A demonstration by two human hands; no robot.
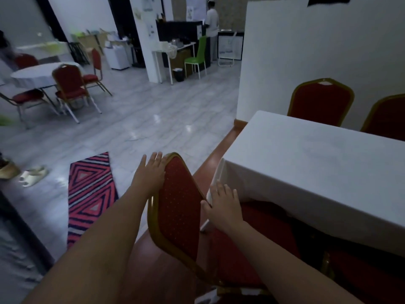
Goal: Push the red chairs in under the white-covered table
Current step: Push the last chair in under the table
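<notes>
Your two bare forearms reach in from 6 o'clock toward the backrest of the nearest red chair [179, 207], which stands tilted in the lower middle of the view, its gold frame running up to a rounded top at about 12 o'clock from your wrists. Your left hand [151, 172] lies flat against the top left edge of that backrest, fingers spread and straight, not curled round anything. Your right hand [225, 205] rests on the backrest's right edge, fingers likewise spread and extended, thumb touching the gold trim; neither hand is closed on the frame.

At 3 o'clock from the chair sits the white-covered table [306, 163], its cloth hanging down over the near corner just beside your right fingertips. The chair's red seat [258, 233] reaches partly beneath that hanging cloth, while the backrest stands clear of the table edge. Two more red chairs stand on the table's far side at 1 and 2 o'clock, one [321, 102] with its backrest fully visible, the other [388, 117] cut by the frame edge, both close against the table.

At 9 o'clock from your left hand a striped red mat [89, 194] lies on the pale tiled floor [153, 106], with pale slippers [32, 175] further left. Far off at 10 o'clock a round white table [37, 73] stands with other red chairs around it
</notes>
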